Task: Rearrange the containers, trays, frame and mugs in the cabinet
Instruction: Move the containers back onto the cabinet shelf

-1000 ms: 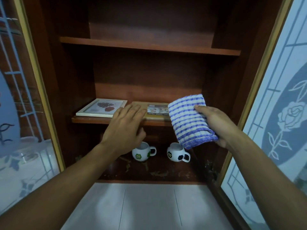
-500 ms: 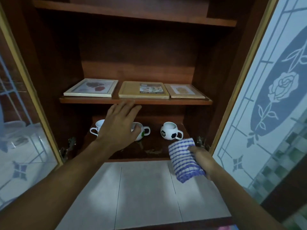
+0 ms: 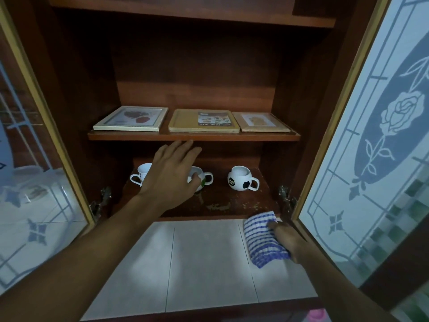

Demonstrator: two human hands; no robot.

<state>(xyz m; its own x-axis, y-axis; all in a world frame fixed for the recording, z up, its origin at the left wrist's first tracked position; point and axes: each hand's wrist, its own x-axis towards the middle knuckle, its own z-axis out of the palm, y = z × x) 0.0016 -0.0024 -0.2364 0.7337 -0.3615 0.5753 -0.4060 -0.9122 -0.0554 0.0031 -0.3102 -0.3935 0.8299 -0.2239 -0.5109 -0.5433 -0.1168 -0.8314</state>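
A white picture frame (image 3: 131, 119) lies flat at the left of the middle shelf (image 3: 193, 136). A wooden food tray (image 3: 203, 121) and a smaller wooden tray (image 3: 261, 122) lie beside it. Three mugs stand on the bottom shelf: a white mug (image 3: 141, 174) at left, a round mug with green patches (image 3: 201, 178) in the middle, a football mug (image 3: 241, 178) at right. My left hand (image 3: 173, 173) reaches in with straight fingers in front of the middle mug, holding nothing. My right hand (image 3: 286, 239) grips a folded blue-and-white striped cloth (image 3: 261, 238) on the tiled counter.
Both glass cabinet doors stand open, the left door (image 3: 34, 182) and the right door (image 3: 371, 147) with a rose pattern. An upper shelf (image 3: 192, 13) spans the top. A white tiled counter (image 3: 197, 263) lies in front of the cabinet. Door hinges (image 3: 284, 194) sit at the lower corners.
My right hand has lowered the striped cloth from shelf height down onto the counter at the right. My left hand has dropped from the middle shelf edge to the mugs' level.
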